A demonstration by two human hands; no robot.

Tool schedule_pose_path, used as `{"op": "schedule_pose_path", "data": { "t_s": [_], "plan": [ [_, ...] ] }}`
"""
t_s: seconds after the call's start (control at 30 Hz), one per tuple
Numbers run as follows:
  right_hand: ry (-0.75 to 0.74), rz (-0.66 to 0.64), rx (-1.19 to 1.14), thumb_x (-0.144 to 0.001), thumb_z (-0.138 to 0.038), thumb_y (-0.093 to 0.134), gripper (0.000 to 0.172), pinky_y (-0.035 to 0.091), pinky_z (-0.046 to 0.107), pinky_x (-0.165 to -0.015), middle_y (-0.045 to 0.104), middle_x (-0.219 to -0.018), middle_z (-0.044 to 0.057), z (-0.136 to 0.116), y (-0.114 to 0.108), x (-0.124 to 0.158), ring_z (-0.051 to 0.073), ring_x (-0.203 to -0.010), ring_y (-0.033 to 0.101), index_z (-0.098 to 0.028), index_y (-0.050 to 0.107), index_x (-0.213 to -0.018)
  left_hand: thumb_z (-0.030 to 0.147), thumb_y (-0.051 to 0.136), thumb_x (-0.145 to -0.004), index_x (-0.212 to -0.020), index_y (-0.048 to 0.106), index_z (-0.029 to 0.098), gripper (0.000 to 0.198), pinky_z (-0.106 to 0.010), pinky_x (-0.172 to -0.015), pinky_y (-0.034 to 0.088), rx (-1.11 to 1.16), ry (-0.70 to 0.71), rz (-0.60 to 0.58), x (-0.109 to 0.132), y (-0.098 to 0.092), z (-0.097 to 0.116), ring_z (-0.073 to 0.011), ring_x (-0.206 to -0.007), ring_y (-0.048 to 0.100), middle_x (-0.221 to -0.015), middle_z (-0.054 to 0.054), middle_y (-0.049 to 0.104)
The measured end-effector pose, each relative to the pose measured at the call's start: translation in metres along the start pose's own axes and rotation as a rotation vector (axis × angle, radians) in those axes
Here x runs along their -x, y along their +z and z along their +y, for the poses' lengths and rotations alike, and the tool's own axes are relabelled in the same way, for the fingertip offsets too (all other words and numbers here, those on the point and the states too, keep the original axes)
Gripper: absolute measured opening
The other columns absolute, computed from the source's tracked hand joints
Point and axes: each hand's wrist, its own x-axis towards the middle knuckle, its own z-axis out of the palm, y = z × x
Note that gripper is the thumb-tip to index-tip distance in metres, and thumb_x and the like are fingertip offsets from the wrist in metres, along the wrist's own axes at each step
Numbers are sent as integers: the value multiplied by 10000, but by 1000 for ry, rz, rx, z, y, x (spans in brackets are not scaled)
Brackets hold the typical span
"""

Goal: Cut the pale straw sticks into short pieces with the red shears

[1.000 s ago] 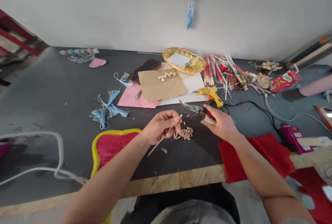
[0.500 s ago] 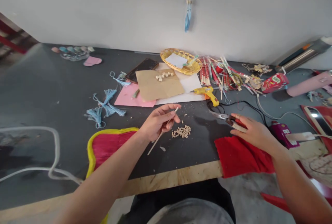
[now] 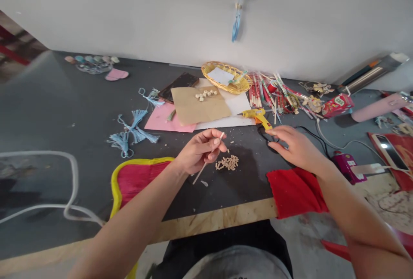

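Observation:
My left hand [image 3: 204, 150] is closed around a thin pale wooden stick [image 3: 199, 175], whose upper tip pokes out past the fingertips. Just right of it on the dark tabletop lies a heap of short cut stick pieces [image 3: 228, 163]. My right hand [image 3: 295, 146] is open, its thumb and fingers apart, with the fingertips at the handle end of a yellow glue gun [image 3: 257, 116]; whether they touch it I cannot tell. Below that hand is a red cloth [image 3: 295, 193]. The pliers do not show now.
Behind the hands are brown paper [image 3: 198, 109] with small white pieces, a wicker basket [image 3: 209, 72] and a bundle of wrapped sticks [image 3: 256, 91]. Light-blue tassels [image 3: 134, 126] lie left. A pink bottle [image 3: 377, 107], a juice box [image 3: 337, 105] and cables are right.
My right hand has moved left and forward from beside the red cloth toward the glue gun. The pliers it held are out of sight. My left hand keeps the stick, which has tilted slightly.

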Motion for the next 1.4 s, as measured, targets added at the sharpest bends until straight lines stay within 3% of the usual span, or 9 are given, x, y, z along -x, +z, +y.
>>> {"op": "schedule_pose_path", "data": {
  "t_s": [0.13, 0.33, 0.47, 0.63, 0.8, 0.97, 1.17, 1.3, 1.4],
  "plan": [
    [-119, -119, -48, -938, -239, 436, 306, 480, 378, -913, 653, -1177, 75, -34, 16, -85, 222, -1054, 612, -219, 607, -1191, 202, 758, -723, -863, 652, 145, 185, -124, -367, 218, -1, -7, 77, -1, 0, -1, -34, -405, 422, -665, -36, 684],
    [14, -142, 61, -916, -172, 443, 275, 444, 288, -834, 690, -1106, 105, -45, 66, -203, 211, -1010, 622, -139, 653, -1090, 227, 767, -710, -869, 636, 141, 224, -127, -370, 218, -7, -5, 93, -3, -1, 0, -33, -418, 429, -676, -29, 674],
    [131, -107, 129, -914, -196, 444, 264, 435, 284, -793, 698, -1066, 127, -43, 92, -243, 218, -971, 630, -130, 655, -1056, 239, 745, -736, -872, 623, 140, 208, -139, -371, 213, -9, 5, 61, -4, -5, -2, -38, -432, 443, -702, -35, 681],
    [171, -107, 178, -906, -210, 458, 259, 433, 285, -759, 704, -1023, 138, -46, 108, -261, 220, -919, 640, -121, 660, -1040, 249, 717, -766, -887, 621, 144, 187, -149, -374, 203, -7, -5, 41, -5, -8, -4, -40, -444, 448, -715, -26, 677],
    [139, -114, 194, -910, -179, 441, 261, 420, 285, -767, 690, -1045, 166, -54, 103, -262, 221, -923, 628, -96, 657, -1031, 245, 711, -766, -883, 621, 142, 180, -153, -380, 198, -9, -1, 42, -5, -7, -3, -38, -448, 451, -718, -25, 676],
    [80, -75, 144, -908, -193, 451, 227, 407, 281, -759, 679, -1046, 128, -61, 70, -241, 210, -917, 604, -134, 627, -1038, 235, 706, -767, -879, 625, 142, 166, -150, -379, 203, -6, 10, 39, -5, -7, -3, -37, -443, 445, -707, -27, 676],
    [41, -46, -364, -892, -204, 463, 100, 436, 262, -675, 664, -837, 31, -57, 27, -161, 130, -701, 581, -178, 555, -920, 224, 713, -759, -879, 636, 144, 164, -146, -366, 188, -10, 7, 87, -5, -6, -2, -36, -425, 435, -681, -29, 668],
    [128, -180, -707, -899, -280, 496, 96, 436, 233, -550, 642, -792, 11, -56, 23, -95, 83, -553, 527, -192, 527, -877, 231, 733, -745, -934, 646, 142, 226, -134, -351, 178, -28, -14, 92, -5, -5, -2, -32, -417, 428, -696, -36, 671],
    [167, -148, -937, -892, -326, 533, 147, 441, 229, -537, 632, -778, 8, -60, 29, -60, 76, -547, 517, -184, 538, -855, 241, 762, -720, -928, 651, 137, 258, -127, -345, 189, -58, -49, 61, -4, -3, -3, -32, -423, 438, -705, -37, 675]
  ]
}}
